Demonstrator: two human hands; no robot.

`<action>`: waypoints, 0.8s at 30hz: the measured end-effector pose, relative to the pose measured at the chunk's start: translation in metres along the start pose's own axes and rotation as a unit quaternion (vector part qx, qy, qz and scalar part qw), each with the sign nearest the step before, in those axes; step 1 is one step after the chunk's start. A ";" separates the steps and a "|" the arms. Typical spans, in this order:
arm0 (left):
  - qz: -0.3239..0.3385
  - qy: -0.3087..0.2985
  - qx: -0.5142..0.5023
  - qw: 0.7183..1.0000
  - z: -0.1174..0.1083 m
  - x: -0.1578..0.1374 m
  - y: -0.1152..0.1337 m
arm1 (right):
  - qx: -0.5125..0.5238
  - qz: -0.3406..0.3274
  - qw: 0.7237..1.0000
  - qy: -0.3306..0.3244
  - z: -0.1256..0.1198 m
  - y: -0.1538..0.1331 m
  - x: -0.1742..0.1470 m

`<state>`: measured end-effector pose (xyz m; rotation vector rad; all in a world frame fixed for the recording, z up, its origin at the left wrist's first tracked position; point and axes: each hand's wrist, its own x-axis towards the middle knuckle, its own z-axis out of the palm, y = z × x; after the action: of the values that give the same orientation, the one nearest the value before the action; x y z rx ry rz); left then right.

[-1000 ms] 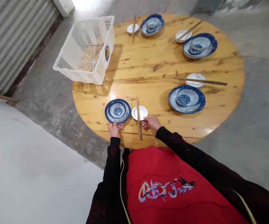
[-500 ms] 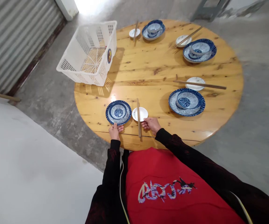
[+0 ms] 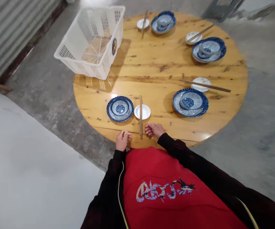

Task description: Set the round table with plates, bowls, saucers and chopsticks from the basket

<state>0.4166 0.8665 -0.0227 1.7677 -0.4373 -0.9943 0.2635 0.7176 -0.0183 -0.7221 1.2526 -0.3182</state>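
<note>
Close to the near edge lies a blue-and-white plate [image 3: 109,115] with a matching bowl [image 3: 120,108] on it. My left hand [image 3: 123,140] is just below this plate, apart from it, fingers loosely bent and nothing in them. To the plate's right is a small white saucer [image 3: 146,112]; a pair of chopsticks [image 3: 141,124] lies across it, pointing toward me. Just right of the chopsticks and below the saucer, my right hand [image 3: 154,129] hovers or rests by the tabletop, fingers loosely curled and holding nothing.
On the round wooden table [image 3: 149,73], a white plastic basket [image 3: 80,65] stands at the left. Other settings of plates, bowls, saucers and chopsticks follow the rim: one at the right [image 3: 175,106], one at the far right [image 3: 220,55], one at the back [image 3: 160,30].
My left hand has let go of the plate's edge and drawn back toward me. My right hand has left the saucer's edge and moved slightly nearer. The dishes keep their arrangement while the view shifts.
</note>
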 end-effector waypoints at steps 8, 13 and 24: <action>0.225 -0.101 0.386 0.889 0.009 0.002 -0.019 | -0.021 0.028 0.999 0.025 -0.008 0.009 -0.009; 0.266 -0.088 0.492 0.824 0.019 0.006 -0.018 | -0.026 0.025 0.999 0.032 -0.005 0.005 -0.007; 0.284 -0.092 0.521 0.800 0.022 0.014 -0.019 | -0.030 0.033 0.999 0.025 -0.008 0.009 0.004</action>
<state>0.4044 0.8515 -0.0492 2.2204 -1.7929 -0.4632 0.2555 0.7194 -0.0285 -0.7254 1.3345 -0.2464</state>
